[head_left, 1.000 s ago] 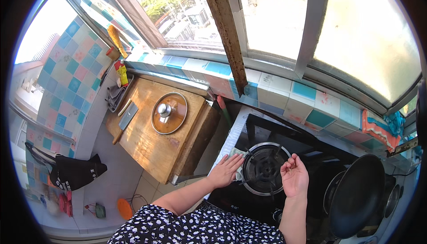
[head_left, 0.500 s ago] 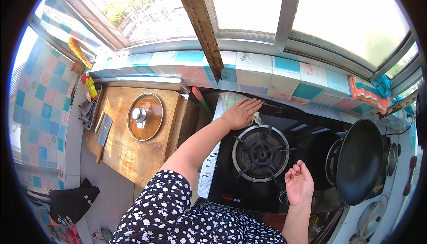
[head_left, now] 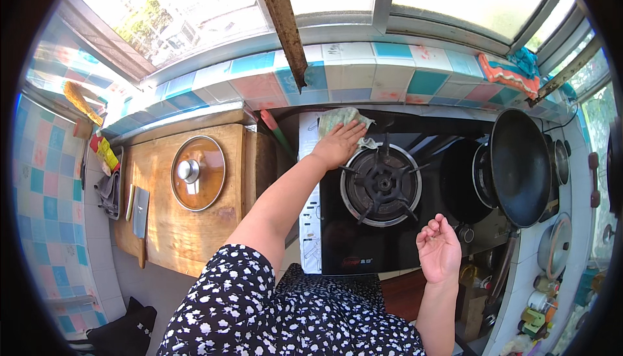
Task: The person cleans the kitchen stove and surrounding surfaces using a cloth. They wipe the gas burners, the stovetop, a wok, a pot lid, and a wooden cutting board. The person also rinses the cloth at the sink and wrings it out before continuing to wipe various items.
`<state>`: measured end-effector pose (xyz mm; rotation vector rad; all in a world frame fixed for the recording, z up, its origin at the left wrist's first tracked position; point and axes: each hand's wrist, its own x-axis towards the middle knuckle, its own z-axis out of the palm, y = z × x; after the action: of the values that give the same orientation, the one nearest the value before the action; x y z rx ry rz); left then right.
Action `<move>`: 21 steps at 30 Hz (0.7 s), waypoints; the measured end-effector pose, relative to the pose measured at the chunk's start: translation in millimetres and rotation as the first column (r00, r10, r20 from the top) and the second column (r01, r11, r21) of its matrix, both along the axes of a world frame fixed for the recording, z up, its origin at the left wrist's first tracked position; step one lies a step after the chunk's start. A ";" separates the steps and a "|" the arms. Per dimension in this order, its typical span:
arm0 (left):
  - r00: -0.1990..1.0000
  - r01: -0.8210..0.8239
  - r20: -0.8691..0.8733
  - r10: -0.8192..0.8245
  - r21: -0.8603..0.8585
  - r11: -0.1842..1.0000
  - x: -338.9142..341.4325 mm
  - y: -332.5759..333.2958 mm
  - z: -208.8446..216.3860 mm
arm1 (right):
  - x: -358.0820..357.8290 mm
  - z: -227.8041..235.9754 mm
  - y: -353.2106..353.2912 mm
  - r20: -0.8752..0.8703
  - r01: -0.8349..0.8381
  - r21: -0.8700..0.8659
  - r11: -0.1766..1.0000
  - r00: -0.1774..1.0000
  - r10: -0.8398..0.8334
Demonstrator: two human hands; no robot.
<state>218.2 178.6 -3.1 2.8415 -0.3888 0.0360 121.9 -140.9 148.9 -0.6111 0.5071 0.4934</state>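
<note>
Head view: the left hand point(head_left: 339, 145) lies flat, palm down, on a pale green cloth point(head_left: 335, 118) at the upper middle of the frame, over the back corner of a black gas stove point(head_left: 337, 242). Its fingers are extended and lie close together; whether they pinch any fold of the cloth I cannot tell, since the hand covers part of it. One edge of the cloth reaches the rim of the round burner point(head_left: 384, 184), just below it in the frame.

Right of the frame's centre, the right hand point(head_left: 439, 252) is raised near the stove's front edge, palm turned up, fingers loosely curled and holding nothing visible. A dark wok point(head_left: 518, 168) stands tilted at the right of the frame. At the left, a wooden board point(head_left: 156, 155) bears a glass lid point(head_left: 211, 184) and a cleaver point(head_left: 141, 214).
</note>
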 end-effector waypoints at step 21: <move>0.968 -0.240 0.065 0.242 -0.033 0.970 -232.6 -75.4 14.7 | -130.5 1.4 -88.7 0.029 0.150 0.140 0.979 0.987 -0.155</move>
<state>-14.3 103.3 11.5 2.8519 -0.0534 0.1854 -8.7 -229.6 150.3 -0.4450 0.4739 0.3665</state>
